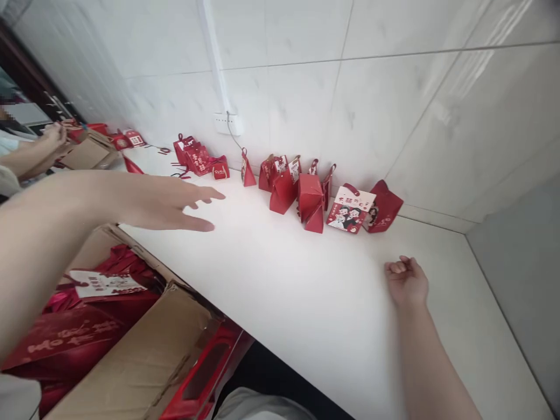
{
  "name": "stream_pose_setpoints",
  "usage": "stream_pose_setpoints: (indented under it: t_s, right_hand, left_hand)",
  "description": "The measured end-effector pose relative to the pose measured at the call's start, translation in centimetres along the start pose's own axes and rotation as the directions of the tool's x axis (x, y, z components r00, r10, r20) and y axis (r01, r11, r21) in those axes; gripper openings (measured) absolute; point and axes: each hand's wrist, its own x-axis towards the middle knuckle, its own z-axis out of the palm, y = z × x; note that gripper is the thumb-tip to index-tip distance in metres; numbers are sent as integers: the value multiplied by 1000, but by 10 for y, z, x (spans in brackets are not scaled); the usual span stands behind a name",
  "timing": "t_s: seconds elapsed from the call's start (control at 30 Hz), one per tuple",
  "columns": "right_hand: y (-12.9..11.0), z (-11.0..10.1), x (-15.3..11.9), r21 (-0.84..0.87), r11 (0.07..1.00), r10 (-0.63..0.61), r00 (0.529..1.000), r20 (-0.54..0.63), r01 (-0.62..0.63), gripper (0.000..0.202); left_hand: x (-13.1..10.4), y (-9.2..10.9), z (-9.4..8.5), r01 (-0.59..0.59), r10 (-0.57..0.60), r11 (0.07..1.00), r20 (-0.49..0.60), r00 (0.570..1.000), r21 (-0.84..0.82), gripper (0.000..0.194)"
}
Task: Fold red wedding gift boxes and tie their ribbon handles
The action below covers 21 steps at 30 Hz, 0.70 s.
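Boxes (283, 193) line the back edge of the tabletop (306, 280) before a wall (297, 111), with a carton (157, 338) beside the front edge, left.

A tiled wall (297, 35), pale and faintly veined, rises behind a long white desk (345, 303); bright streaks of reflected light (483, 61) cross the tiles at upper right; a white conduit (213, 52) runs down to a socket strip (221, 123); a plain grey panel (520, 280) borders the desk's right end; a dark frame (27, 61) slants at upper left.

White tabletop (315, 303) with small red boxes (310, 192) along its back edge
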Motion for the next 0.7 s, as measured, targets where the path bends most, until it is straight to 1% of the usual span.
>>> stream_pose_setpoints:
  t_s: [0.03, 0.1, 0.17, 0.2, 0.23, 0.27, 0.3, 0.33, 0.37, 0.4, 0.43, 0.5, 0.53, 0.57, 0.6, 0.63, 0.7]
  right_hand:
    - [0, 0, 0, -6, 1000, -2, 1000, 8, 2, 34]
    - [2, 1, -1, -19, 1000, -3, 1000, 27, 3, 31]
    - [3, 3, 0, -34, 999, -6, 999, 44, 8, 27]
    - [4, 4, 1, -44, 999, -11, 999, 52, 13, 26]
    - [4, 6, 2, -57, 998, -18, 998, 59, 21, 24]
    - [4, 8, 4, -74, 997, -25, 998, 66, 30, 23]
    - [5, 10, 5, -94, 995, -36, 997, 73, 43, 23]
    - [5, 11, 7, -117, 991, -48, 996, 81, 58, 22]
    - [5, 13, 9, -143, 987, -64, 994, 89, 76, 21]
    - [5, 14, 11, -171, 981, -78, 992, 97, 94, 21]
    - [5, 15, 12, -200, 973, -97, 990, 104, 117, 21]
    - [6, 15, 13, -259, 952, -136, 984, 118, 163, 23]
    - [8, 15, 13, -288, 939, -158, 980, 122, 187, 24]
    - [10, 16, 13, -318, 924, -182, 975, 124, 213, 25]
    - [13, 16, 14, -349, 906, -208, 970, 124, 239, 26]
    - [16, 17, 14, -383, 885, -236, 964, 121, 265, 27]
    - [24, 20, 18, -460, 831, -292, 949, 119, 313, 28]
  left_hand:
    - [9, 24, -3, -83, 83, 997, 98, 992, -7, 69]
    - [29, 68, -10, -197, 197, 980, 183, 963, -20, 78]
    - [55, 102, -10, -266, 269, 963, 184, 945, -43, 77]
    - [71, 117, -5, -291, 297, 955, 183, 937, -58, 73]
    - [87, 130, 4, -311, 320, 947, 175, 931, -75, 66]
    - [104, 143, 18, -334, 347, 936, 138, 928, -108, 57]
    - [120, 156, 36, -351, 368, 921, 82, 926, -170, 48]
    - [135, 170, 59, -384, 402, 886, 19, 915, -258, 41]
    - [148, 184, 85, -410, 416, 837, -66, 907, -362, 36]
    - [158, 198, 113, -421, 404, 776, -143, 904, -469, 32]
    - [164, 213, 142, -426, 373, 705, -215, 903, -567, 29]
    - [170, 238, 198, -450, 355, 649, -279, 893, -613, 23]
    - [170, 248, 222, -466, 347, 625, -312, 884, -626, 21]
    - [168, 256, 243, -483, 335, 605, -348, 876, -633, 20]
    - [166, 261, 261, -499, 320, 590, -383, 866, -635, 20]
    - [165, 265, 274, -516, 313, 576, -412, 856, -634, 22]
    - [165, 266, 291, -545, 304, 550, -455, 837, -633, 25]
